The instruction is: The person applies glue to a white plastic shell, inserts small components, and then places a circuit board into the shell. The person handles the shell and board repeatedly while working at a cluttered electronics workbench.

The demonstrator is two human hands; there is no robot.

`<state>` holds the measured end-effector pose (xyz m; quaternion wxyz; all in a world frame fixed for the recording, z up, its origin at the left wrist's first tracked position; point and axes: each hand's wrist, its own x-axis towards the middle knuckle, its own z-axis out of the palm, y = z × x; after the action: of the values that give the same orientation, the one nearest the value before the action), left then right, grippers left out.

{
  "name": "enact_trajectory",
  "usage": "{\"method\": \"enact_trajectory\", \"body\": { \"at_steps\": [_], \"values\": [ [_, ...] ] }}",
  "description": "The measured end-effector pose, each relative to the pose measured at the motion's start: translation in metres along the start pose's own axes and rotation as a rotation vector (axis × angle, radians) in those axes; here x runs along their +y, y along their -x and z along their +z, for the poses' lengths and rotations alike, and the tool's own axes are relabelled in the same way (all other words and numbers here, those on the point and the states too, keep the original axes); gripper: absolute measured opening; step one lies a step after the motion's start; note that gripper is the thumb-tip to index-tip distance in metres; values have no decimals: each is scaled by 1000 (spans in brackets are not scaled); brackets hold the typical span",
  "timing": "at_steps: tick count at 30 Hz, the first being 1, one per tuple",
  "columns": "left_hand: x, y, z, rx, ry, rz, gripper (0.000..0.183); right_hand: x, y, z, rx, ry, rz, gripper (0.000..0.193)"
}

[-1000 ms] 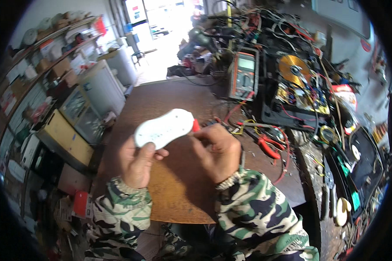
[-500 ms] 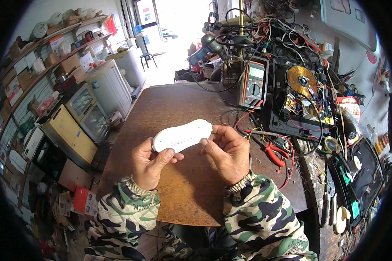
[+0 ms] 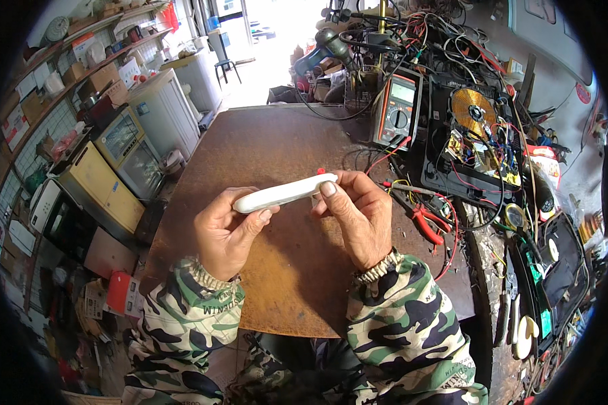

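Observation:
Above the wooden table, both hands hold a long, rounded white plastic case, seen nearly edge-on. What kind of device it is I cannot make out. My left hand grips its left end, the thumb along the near edge and the fingers behind. At the slightly higher right end, my right hand pinches it, thumb in front. A small red bit shows just past the case's far edge near the right thumb. The fingers of both hands partly hide the ends.
Right of my hands lie red-handled pliers and red test leads. Behind them stand a multimeter and an opened appliance with a copper coil. Tangled cables pile up at the far right. Shelves and cabinets line the left.
Both hands have tipped the white case from showing its broad, marked face to nearly edge-on. The left hand has shifted slightly left. A red bit now shows behind the case.

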<state>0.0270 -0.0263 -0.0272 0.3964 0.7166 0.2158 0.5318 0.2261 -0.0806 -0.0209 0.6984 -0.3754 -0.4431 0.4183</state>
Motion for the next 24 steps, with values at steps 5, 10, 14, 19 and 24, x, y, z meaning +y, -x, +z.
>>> {"method": "enact_trajectory", "body": {
  "at_steps": [5, 10, 14, 19, 24],
  "values": [
    [0, -2, -2, 19, -28, 77, 31, 4, 0, 0, -38, -80, -40, 32],
    [-5, -4, -6, -15, -76, 166, 34, -1, 1, 0, -70, -97, -6, 35],
    [-1, -5, -9, -43, -4, 75, 44, 3, 1, 0, -82, -54, -18, 37],
    [4, -7, 3, -122, 256, 29, 82, 5, 1, 1, -75, -74, -57, 41],
    [6, -7, -1, -91, 382, -64, 97, 8, 1, 6, -136, -138, -95, 43]
  ]
}}
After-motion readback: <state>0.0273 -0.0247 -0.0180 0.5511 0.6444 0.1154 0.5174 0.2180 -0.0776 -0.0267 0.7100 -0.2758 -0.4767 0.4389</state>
